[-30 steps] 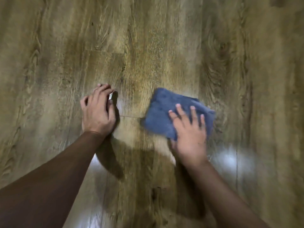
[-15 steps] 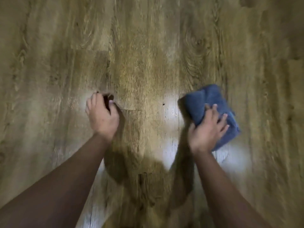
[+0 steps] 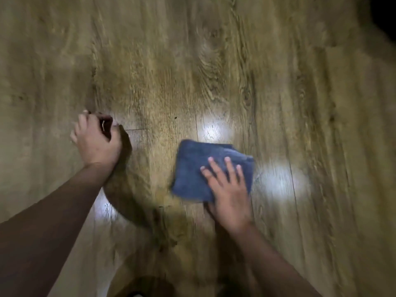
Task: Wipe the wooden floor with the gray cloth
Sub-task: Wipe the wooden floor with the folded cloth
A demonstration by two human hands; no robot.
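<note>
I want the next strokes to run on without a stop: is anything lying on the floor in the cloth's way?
Nothing visible does. The right hand presses the cloth flat on bare floor; only the left hand, off to its left, rests there.

Glare patches (image 3: 214, 128) on grained planks

dim, motion-blurred, glare patches on floor (image 3: 214, 61)

Both forearms are bare to the frame's edge, no sleeve covering them; the picture is motion-blurred.
</note>
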